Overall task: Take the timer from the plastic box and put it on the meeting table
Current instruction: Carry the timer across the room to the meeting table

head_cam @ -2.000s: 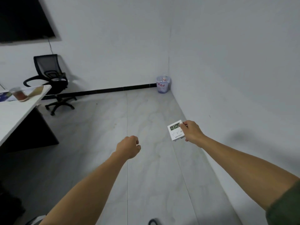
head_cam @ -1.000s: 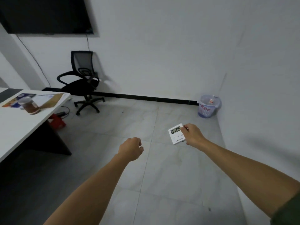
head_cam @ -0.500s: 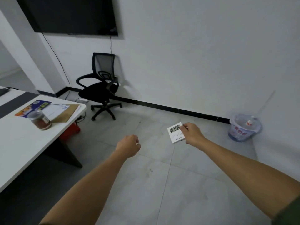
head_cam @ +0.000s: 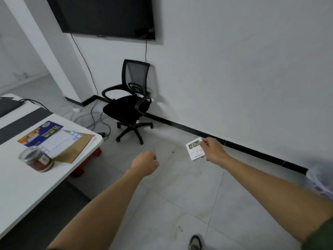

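Head view: right hand (head_cam: 213, 150) pinches the white digital timer (head_cam: 195, 149) by its right edge, midair over the floor, right of the tabletop (head_cam: 21, 181). Left hand (head_cam: 145, 164) loosely fisted, empty. Timer seems light, rigid, smooth plastic; edge grip suits.

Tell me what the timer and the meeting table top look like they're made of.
Timer: probably white plastic, matte, with a grey LCD window showing dark digits; right hand holds its edge. Meeting table: smooth white top, likely laminate, with a dark strip; material underneath not visible.

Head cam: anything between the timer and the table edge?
Only the empty left hand, closed in a loose fist, over bare floor tiles between the timer and the meeting table.
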`<state>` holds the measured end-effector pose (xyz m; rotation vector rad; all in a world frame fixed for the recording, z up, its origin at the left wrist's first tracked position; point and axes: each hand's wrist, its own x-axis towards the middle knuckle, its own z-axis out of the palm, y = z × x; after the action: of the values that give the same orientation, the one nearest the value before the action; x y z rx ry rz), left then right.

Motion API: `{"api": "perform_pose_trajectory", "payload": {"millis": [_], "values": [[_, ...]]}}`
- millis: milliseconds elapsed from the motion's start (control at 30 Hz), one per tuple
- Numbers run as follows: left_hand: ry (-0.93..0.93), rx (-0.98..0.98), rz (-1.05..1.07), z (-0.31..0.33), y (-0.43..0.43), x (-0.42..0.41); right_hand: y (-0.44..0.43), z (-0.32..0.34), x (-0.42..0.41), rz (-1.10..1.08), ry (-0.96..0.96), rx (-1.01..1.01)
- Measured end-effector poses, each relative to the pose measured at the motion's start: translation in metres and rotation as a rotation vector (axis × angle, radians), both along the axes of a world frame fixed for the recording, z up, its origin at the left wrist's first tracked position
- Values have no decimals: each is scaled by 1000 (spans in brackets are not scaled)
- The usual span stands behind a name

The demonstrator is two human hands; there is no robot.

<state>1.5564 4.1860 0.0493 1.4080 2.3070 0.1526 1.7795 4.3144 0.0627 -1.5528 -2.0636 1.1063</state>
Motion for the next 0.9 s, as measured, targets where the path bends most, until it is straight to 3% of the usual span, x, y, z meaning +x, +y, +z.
{"api": "perform_pose_trajectory", "payload": {"millis": [467, 900], "values": [[-91, -6, 288, 0, 178, -203, 235, 5, -253, 292, -21, 9], [-43, 47, 418, 17, 286, -439, 370, 9, -520, 442, -21, -5]]}}
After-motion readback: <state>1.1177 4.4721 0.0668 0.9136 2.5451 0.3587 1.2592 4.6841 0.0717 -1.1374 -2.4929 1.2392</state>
